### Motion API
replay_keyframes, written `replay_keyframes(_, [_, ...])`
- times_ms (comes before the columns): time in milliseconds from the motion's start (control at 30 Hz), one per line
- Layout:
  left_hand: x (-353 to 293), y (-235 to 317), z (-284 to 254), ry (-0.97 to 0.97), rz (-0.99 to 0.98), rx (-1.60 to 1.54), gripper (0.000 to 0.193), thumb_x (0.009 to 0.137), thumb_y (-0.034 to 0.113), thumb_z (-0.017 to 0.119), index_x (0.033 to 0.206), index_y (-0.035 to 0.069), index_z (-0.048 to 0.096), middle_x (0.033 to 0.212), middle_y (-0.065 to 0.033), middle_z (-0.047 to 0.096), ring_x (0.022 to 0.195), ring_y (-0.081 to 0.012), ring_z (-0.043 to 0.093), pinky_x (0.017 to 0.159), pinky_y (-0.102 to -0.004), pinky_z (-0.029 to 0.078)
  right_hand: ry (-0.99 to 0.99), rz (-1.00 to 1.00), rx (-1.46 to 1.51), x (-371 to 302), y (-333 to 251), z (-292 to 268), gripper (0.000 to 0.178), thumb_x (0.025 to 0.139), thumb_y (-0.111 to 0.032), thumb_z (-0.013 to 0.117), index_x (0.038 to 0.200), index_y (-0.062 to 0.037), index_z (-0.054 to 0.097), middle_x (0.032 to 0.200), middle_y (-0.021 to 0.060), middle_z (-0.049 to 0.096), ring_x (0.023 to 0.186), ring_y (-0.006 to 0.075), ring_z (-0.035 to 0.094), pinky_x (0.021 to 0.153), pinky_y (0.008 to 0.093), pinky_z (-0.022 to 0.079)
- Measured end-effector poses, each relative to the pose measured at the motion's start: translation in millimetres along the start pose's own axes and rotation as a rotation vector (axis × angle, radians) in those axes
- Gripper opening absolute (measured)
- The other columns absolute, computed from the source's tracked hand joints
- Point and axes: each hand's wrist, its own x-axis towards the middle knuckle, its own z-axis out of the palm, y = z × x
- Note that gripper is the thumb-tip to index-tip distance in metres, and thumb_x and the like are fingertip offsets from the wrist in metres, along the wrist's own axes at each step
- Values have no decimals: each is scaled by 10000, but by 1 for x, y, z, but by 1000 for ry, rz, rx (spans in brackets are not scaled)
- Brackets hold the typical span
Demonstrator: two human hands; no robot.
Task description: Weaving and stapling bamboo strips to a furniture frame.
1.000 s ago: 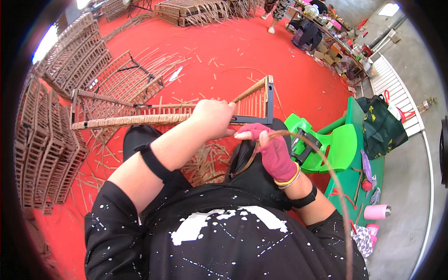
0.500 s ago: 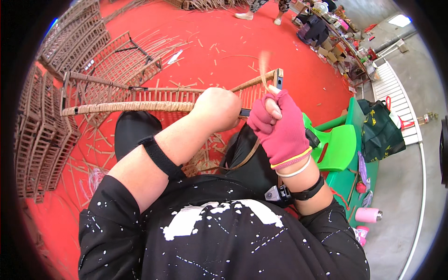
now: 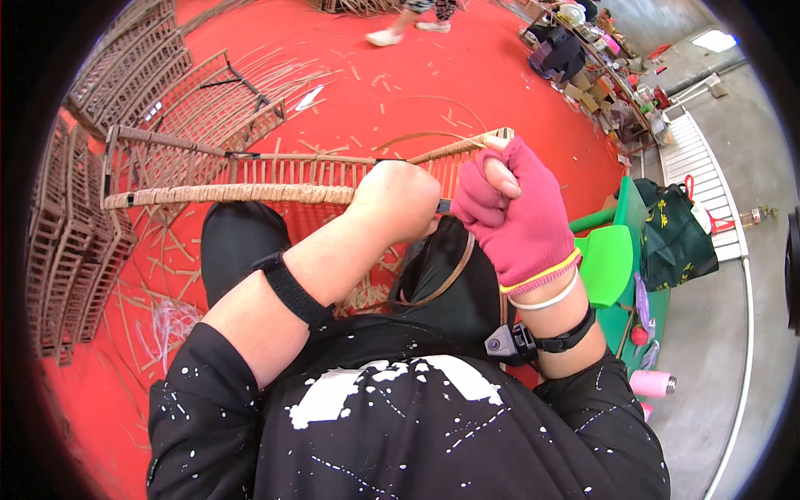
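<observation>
A long woven frame point(image 3: 242, 193) of brown strips over dark bars lies across my knees, its near rail wrapped for much of its length. My bare left hand point(image 3: 396, 196) is a fist round the near rail, where the wrapping ends and some dark bar shows. Just right of it, my right hand point(image 3: 512, 212), in a pink fingerless glove, is closed with the thumb pressed on the fingers. A thin tan weaving strip point(image 3: 442, 136) curves leftward from its fingertips. Another length of strip point(image 3: 457, 275) hangs over my lap. What lies inside my left fist is hidden.
Stacked woven frames point(image 3: 75, 242) stand at the left, with another frame point(image 3: 237, 100) beyond. Strip scraps litter the red floor point(image 3: 533, 92). On the right are a bright green chair point(image 3: 607, 262), a dark green bag point(image 3: 677, 229) and a pink bottle point(image 3: 652, 383). A person's shoes point(image 3: 385, 37) show far off.
My right hand has moved slightly right and nearer me, and the strip's loose end has swung from upright to leftward. My left hand still grips the rail. The far person has stepped left.
</observation>
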Motion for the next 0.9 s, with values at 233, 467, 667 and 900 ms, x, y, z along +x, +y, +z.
replay_keyframes(233, [-1,2,-4,-41,-56,-32,370,739,441,745,786,76,703,752,-124,697,805,-291,705,751,-413,554,69,-6,6,33,-9,-9,470,1010,-262,370,552,-170,318,523,-32,232,450,119,210,498,291,235])
replay_keyframes(467, [-9,3,1,239,-24,-172,408,767,463,719,858,69,666,719,-127,673,731,-287,697,665,-417,549,185,-60,-9,82,-1,-38,412,971,-269,397,580,-167,321,509,-41,230,425,120,202,454,310,195])
replay_keyframes(667, [-17,1,18,419,-39,-233,422,767,460,731,957,97,630,632,-82,641,612,-273,671,579,-405,527,335,19,-32,100,10,-50,375,953,-263,386,592,-167,353,502,-42,247,415,114,198,449,306,197])
replay_keyframes(900, [-17,-3,23,641,102,-226,283,779,343,764,988,156,721,641,-49,647,614,-244,667,557,-367,531,393,92,-32,115,24,-56,340,933,-244,394,603,-169,373,516,-47,267,425,118,218,437,306,193])
